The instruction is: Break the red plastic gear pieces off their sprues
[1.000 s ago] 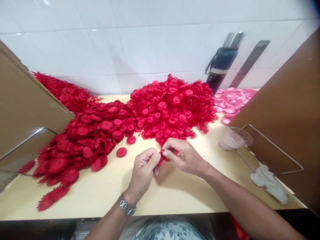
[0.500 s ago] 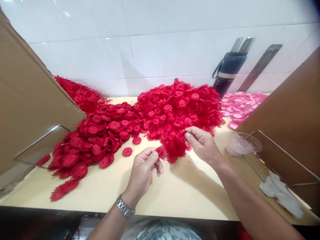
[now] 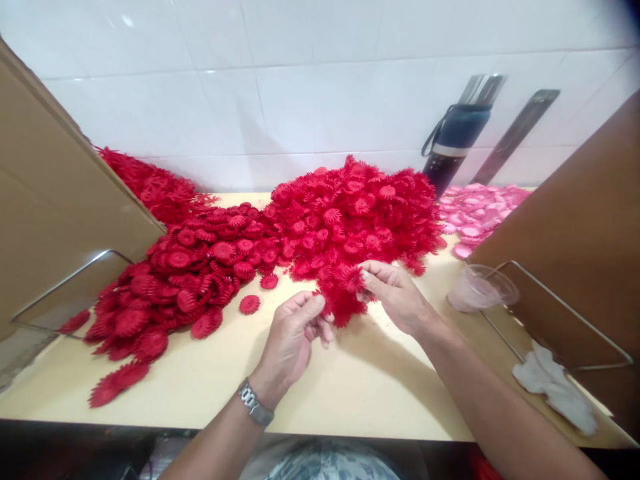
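My left hand [image 3: 297,333], with a metal-band watch on its wrist, is closed in a pinch on a red fringed flower piece [image 3: 326,305], mostly hidden by the fingers. Opposite it, my right hand [image 3: 397,297] pinches another red fringed flower piece [image 3: 352,279] between thumb and forefinger. Both are held over the front edge of a big heap of fluffy red flower pieces [image 3: 355,207]. A second heap of darker, flatter red flower discs [image 3: 180,267] spreads to the left. One loose red disc [image 3: 249,305] lies beside my left hand.
Cardboard panels [image 3: 60,167] stand left and right, each with a bent metal wire [image 3: 60,283] near it. Behind are a blue bottle [image 3: 457,133], a metal bar [image 3: 520,130] and pink discs [image 3: 480,210]. A clear plastic cup [image 3: 480,290] and crumpled tissue [image 3: 555,387] lie right.
My right hand has drawn left and slightly down, bringing a red flower piece closer to my left hand. My left hand has shifted slightly right. The view has moved a little.
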Demonstrator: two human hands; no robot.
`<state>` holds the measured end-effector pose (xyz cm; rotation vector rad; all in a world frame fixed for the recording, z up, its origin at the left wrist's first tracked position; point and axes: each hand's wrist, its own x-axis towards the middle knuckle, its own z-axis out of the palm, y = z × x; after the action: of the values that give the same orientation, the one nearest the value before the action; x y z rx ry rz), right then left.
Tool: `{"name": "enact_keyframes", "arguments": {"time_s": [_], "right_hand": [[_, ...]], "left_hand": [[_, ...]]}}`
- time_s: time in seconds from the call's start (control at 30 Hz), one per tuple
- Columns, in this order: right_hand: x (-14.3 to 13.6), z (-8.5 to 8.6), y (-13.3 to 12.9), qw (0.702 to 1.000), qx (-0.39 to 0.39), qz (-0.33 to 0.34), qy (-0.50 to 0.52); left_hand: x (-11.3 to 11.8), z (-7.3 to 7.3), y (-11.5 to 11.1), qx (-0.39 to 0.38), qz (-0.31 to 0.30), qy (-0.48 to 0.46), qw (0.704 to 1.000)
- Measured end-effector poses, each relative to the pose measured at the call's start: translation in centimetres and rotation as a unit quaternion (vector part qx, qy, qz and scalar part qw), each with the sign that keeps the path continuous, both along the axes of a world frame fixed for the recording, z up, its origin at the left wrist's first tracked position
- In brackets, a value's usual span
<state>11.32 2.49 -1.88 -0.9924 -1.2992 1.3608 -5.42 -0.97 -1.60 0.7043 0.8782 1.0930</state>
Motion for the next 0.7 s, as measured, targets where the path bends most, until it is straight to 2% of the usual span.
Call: {"name": "enact_keyframes", "arguments": {"time_s": [0.13, 0.23, 0.3, 0.37, 0.4, 0.47, 0.57, 0.7], "right_hand": [[0.3, 0.1, 0.0, 0.998, 0.041, -0.008, -0.044], [1.0, 0.3, 0.0, 0.977, 0.131, -0.083, -0.149], [1.5, 0.4, 0.1, 0.929, 0.220, -0.164, -0.249], [1.9, 0.4, 0.3, 0.864, 0.314, -0.217, -0.327], [2.0, 0.2, 0.5, 0.837, 0.352, -0.223, -0.354], [2.1, -0.1, 0.7, 0.804, 0.397, -0.208, -0.391], [2.1, -0.6, 1.0, 0.786, 0.408, -0.180, -0.428], [1.8, -0.7, 0.8, 0.794, 0.405, -0.168, -0.421]], "left_hand": [[0.0, -0.2, 1.0, 0.002, 0.004, 0.064, 0.998], [0.2, 0.0, 2.1, 0.014, 0.000, 0.094, 0.995], [0.5, 0.4, 2.9, 0.022, 0.000, 0.114, 0.993], [0.8, 0.7, 3.5, 0.033, -0.004, 0.129, 0.991], [1.0, 0.9, 3.7, 0.037, -0.005, 0.135, 0.990], [1.2, 1.1, 3.9, 0.040, -0.007, 0.143, 0.989], [1.2, 1.0, 4.0, 0.040, -0.014, 0.142, 0.989], [1.1, 0.4, 3.9, 0.047, -0.021, 0.139, 0.989]]}}
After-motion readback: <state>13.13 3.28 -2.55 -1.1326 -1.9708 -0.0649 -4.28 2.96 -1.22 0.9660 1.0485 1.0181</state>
